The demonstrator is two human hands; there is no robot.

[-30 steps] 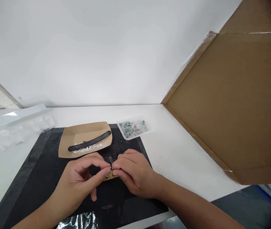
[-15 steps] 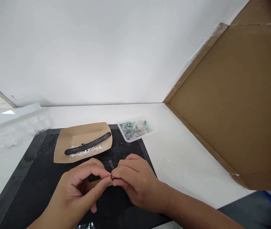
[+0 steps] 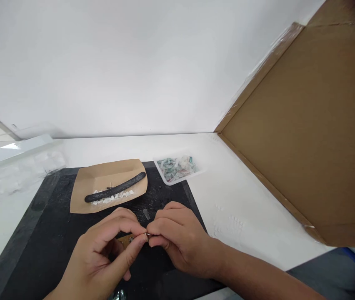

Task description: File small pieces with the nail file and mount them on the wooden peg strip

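Above the black mat [image 3: 55,250], my left hand [image 3: 111,246] and my right hand [image 3: 180,241] meet fingertip to fingertip. Both are closed in a pinch around a tiny item between them, too small and covered to name. Beneath the left fingers, a small tan piece [image 3: 125,240] with something shiny on it is partly hidden. A clear nail tip [image 3: 146,214] lies on the mat just beyond the fingers. Farther back, a brown paper tray [image 3: 83,179] holds a black curved nail file [image 3: 115,191] and white flakes [image 3: 102,201].
A white plastic tub [image 3: 168,182] of clear and greenish pieces stands at the mat's back right corner. Clear plastic boxes [image 3: 18,171] sit at the left. Tiny clear dots [image 3: 227,225] lie on the white table to the right, and a cardboard panel [image 3: 296,137] rises beyond.
The fingertips stay together, with the left hand shifted slightly right. Less of the tan piece shows beside the fingertips. The view has moved a little.
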